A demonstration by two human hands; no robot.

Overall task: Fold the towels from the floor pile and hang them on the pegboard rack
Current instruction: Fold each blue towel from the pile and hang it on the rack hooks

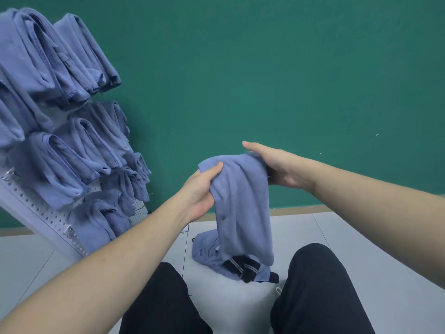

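A blue towel (pixel 243 208) hangs in the air in front of me, draped lengthwise down toward the floor. My left hand (pixel 201 191) pinches its upper left edge with the thumb on top. My right hand (pixel 277 165) holds the upper right edge, fingers tucked behind the cloth and thumb stretched out straight. Below the towel a small pile of blue towels (pixel 209 254) lies on the floor, with a dark striped cloth (pixel 243 266) on it. The white pegboard rack (pixel 36 208) leans at the left, carrying several folded blue towels (pixel 60 75).
A green wall (pixel 265 68) stands right behind the towel. The floor (pixel 361 237) is light grey tile. My knees in black trousers (pixel 317 290) frame the pile on both sides. Bare metal hooks (pixel 8 174) stick out from the rack's left edge.
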